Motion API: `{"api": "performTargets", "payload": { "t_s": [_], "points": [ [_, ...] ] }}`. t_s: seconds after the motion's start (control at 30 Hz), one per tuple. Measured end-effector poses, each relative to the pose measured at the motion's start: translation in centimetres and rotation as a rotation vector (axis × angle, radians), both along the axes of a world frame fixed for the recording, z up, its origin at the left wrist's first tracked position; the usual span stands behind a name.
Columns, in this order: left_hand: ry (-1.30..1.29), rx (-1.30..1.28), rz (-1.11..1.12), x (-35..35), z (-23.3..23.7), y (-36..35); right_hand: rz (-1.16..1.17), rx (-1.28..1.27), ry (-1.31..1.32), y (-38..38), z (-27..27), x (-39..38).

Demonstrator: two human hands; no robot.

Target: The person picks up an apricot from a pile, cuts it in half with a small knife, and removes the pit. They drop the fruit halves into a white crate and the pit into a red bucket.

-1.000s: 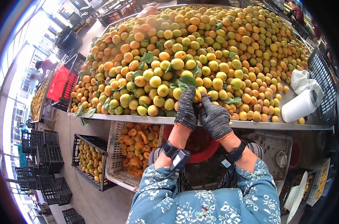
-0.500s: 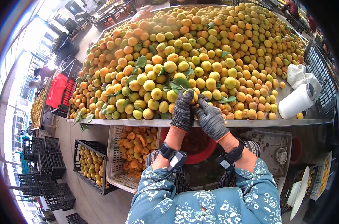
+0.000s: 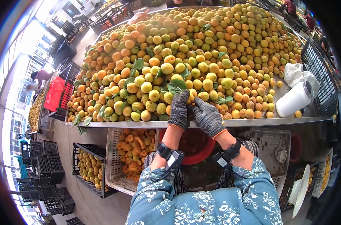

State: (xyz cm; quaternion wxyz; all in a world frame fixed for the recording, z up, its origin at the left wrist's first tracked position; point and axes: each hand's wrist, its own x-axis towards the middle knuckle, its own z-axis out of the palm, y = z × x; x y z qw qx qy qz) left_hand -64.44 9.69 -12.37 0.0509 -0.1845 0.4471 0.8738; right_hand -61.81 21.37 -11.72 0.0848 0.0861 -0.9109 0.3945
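My left hand (image 3: 179, 110), in a dark grey knit glove, is closed with its fingers bent toward my right hand. My right hand (image 3: 208, 117), gloved alike, is closed beside it, thumb and fingertips meeting the left ones. Between the fingertips an apricot (image 3: 192, 98) shows in part; the gloves cover most of the grip. Both hands are at the near metal rim of the table (image 3: 253, 122), in front of a large heap of yellow-orange apricots (image 3: 200, 45). A green leaf (image 3: 177, 86) lies on the heap just beyond my left fingertips.
Below the rim are a crate of split apricots (image 3: 135, 144), a red basin (image 3: 200, 155) and a black crate of whole apricots (image 3: 91, 168). A white canister (image 3: 295, 99) lies tilted at the right, beside a white bag (image 3: 293, 74). A plastic tray (image 3: 270, 150) is lower right.
My hands have drawn slightly down toward the rim and remain close together. The whole view has shifted slightly left.
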Motion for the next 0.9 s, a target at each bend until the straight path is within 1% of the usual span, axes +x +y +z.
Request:
{"api": "performTargets", "payload": {
  "t_s": [0.03,0.07,0.1,0.13,0.2,0.23,0.27,0.33,0.4,0.43,0.47,0.5,0.53,0.57,0.6,0.63,0.67,0.7,0.73,0.77,0.8,0.87,0.9],
  "points": [
    [0.026,-0.022,-0.052,0.1,0.1,-0.3,0.024,0.002,-0.049,0.3,0.0,0.2],
    [0.024,-0.020,-0.057,0.2,0.3,-0.5,0.044,0.003,-0.098,0.5,0.4,0.4],
    [0.062,-0.110,-0.092,0.3,0.6,-0.6,0.029,0.116,-0.044,0.6,0.0,0.3],
    [0.104,-0.199,-0.125,0.2,1.0,-0.7,0.023,0.119,-0.040,0.7,0.4,0.4],
    [0.067,-0.193,-0.166,-0.1,1.0,-0.8,0.021,0.273,-0.020,1.0,1.5,0.6],
    [0.111,-0.146,-0.157,-0.4,0.5,-0.9,0.033,0.306,0.066,1.1,1.1,0.4],
    [0.155,-0.101,-0.148,-0.6,0.4,-0.9,0.031,0.309,0.069,1.1,0.7,0.3],
    [0.151,-0.091,-0.156,-0.6,0.2,-1.2,0.030,0.280,0.097,0.6,0.0,0.2],
    [0.073,-0.031,-0.118,-0.2,1.2,-1.1,0.044,0.289,0.076,0.5,-0.1,0.0],
    [-0.012,-0.103,-0.117,-0.1,1.8,-1.1,0.051,0.221,0.062,0.5,0.2,0.0],
    [-0.008,-0.101,-0.120,-0.2,1.7,-1.3,0.057,0.152,0.046,0.5,0.4,0.1],
    [0.092,-0.152,-0.140,-0.4,1.2,-1.5,0.053,0.142,-0.012,0.6,0.6,0.1],
    [0.192,-0.201,-0.160,-0.7,0.5,-1.7,0.048,0.147,-0.010,0.6,0.7,0.2],
    [0.230,-0.244,-0.206,-0.9,-0.3,-2.2,0.050,0.067,-0.001,0.7,0.7,0.3],
    [0.204,-0.181,-0.203,-1.0,-0.6,-2.3,0.050,-0.013,0.009,0.9,0.7,0.4],
    [0.620,-0.699,-0.186,-1.1,-1.6,-3.0,0.061,-0.058,-0.027,1.1,0.6,0.5],
    [1.036,-1.217,-0.146,-1.3,-2.8,-3.7,0.052,-0.051,-0.023,1.2,0.5,0.6],
    [1.056,-1.103,-0.186,-1.3,-2.9,-3.7,0.081,-0.163,-0.061,1.4,0.3,0.6],
    [1.105,-1.183,-0.184,-1.1,-3.0,-4.0,0.112,-0.275,-0.099,1.5,0.1,0.6],
    [1.070,-1.140,-0.188,-1.5,-4.2,-4.2,0.161,-0.370,-0.110,1.5,-0.1,0.5],
    [1.033,-1.098,-0.192,-1.7,-4.9,-4.0,0.157,-0.367,-0.107,1.5,0.2,0.6],
    [1.051,-1.070,-0.179,-1.7,-5.2,-3.7,0.177,-0.517,-0.226,1.7,0.8,0.9],
    [1.065,-1.047,-0.169,-1.6,-5.0,-3.5,0.275,-0.499,-0.075,1.7,0.1,0.8]
  ]
}}
